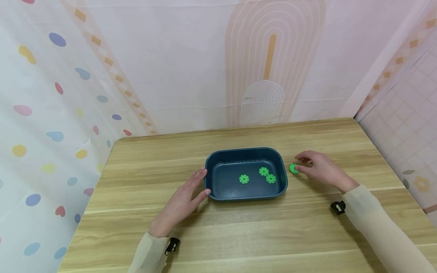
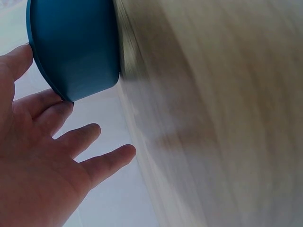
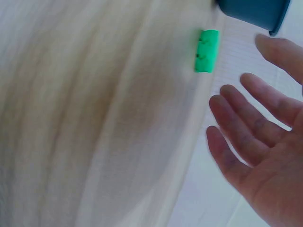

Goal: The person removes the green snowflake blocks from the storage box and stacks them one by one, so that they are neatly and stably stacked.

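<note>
A dark blue rectangular basin (image 1: 218,196) sits on the table, with three green notched discs (image 1: 244,179) lying flat on its floor. My left hand (image 1: 181,203) is at the basin's left end, thumb and fingertips touching the rim, the other fingers spread loosely; the left wrist view shows the basin's outer wall (image 2: 75,47) beside those fingers. Right of the basin, a short green stack of notched discs (image 3: 207,51) lies on the wood. My right hand (image 1: 321,168) hovers over that stack, fingers relaxed and apart from it in the right wrist view, with nothing held.
The wood-grain table (image 1: 239,235) runs back to a patterned curtain (image 1: 170,68), with more curtain along the left and right sides. A black strap piece (image 1: 338,207) shows at the right wrist and another black strap piece (image 1: 172,245) at the left.
</note>
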`<action>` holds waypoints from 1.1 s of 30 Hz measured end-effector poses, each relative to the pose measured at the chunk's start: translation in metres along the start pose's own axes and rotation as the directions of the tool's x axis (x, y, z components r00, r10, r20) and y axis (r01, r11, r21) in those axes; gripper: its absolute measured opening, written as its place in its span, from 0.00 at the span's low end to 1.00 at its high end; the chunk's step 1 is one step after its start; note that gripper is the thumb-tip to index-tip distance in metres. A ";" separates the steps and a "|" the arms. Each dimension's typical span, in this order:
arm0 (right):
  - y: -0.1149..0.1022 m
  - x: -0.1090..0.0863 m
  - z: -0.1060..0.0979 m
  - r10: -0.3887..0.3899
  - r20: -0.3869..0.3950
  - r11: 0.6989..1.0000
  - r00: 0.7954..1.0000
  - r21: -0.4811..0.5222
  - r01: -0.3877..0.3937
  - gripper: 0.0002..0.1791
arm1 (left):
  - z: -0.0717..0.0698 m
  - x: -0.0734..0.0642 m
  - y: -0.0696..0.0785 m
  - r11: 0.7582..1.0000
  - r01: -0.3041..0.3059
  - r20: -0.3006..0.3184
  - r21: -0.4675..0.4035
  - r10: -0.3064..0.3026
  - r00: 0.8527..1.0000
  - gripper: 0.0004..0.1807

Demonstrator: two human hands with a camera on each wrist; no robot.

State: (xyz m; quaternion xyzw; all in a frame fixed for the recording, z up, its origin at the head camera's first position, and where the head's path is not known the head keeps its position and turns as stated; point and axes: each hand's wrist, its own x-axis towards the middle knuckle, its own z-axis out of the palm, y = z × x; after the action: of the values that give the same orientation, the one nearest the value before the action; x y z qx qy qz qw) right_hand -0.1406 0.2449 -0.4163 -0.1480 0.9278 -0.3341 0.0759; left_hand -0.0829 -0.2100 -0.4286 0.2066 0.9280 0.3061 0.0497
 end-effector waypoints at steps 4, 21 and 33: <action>-0.006 -0.005 -0.005 -0.017 -0.073 0.999 0.997 0.034 0.019 0.23 | 0.001 0.000 0.000 1.000 -0.003 -0.004 0.002 0.003 1.000 0.38; -0.043 -0.017 0.009 -0.219 -0.351 0.972 0.911 0.007 0.236 0.14 | 0.002 0.000 0.000 1.000 0.002 -0.009 -0.001 -0.002 1.000 0.38; -0.067 -0.008 0.038 -0.423 -0.314 0.898 0.850 -0.024 0.439 0.16 | 0.001 0.000 -0.001 1.000 0.009 -0.005 -0.009 -0.009 1.000 0.38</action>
State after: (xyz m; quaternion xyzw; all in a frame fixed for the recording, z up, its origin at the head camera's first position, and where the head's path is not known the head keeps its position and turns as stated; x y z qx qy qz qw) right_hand -0.1090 0.1762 -0.4021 -0.2957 0.8626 -0.3841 -0.1448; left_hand -0.0831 -0.2100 -0.4300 0.2014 0.9277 0.3105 0.0498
